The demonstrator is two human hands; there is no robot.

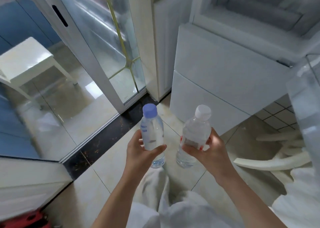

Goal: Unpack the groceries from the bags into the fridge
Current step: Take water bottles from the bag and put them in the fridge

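1. Both hands are busy: our left hand (141, 151) grips the blue-capped bottle (152, 134) round its middle, and our right hand (207, 148) grips the white-capped bottle (195, 134) the same way, fingers curled round the label.
2. We hold the two bottles upright, side by side but apart, over the tiled floor (107, 165) in front of our legs.
3. Beyond them stands the fridge (225, 68), its lower drawers closed; its upper compartment (251, 11) at the far right looks open, though it is blurred.
4. At the right edge the door (304, 96) swings towards us, with what seems a clear door rack.
5. To do this step well, we judge it best to raise one bottle at a time, keep it upright, and set it down in a rack or on a shelf before letting go.
6. Far left, a glass sliding door (97, 42) and a white stool (26, 58) stay out of our way.
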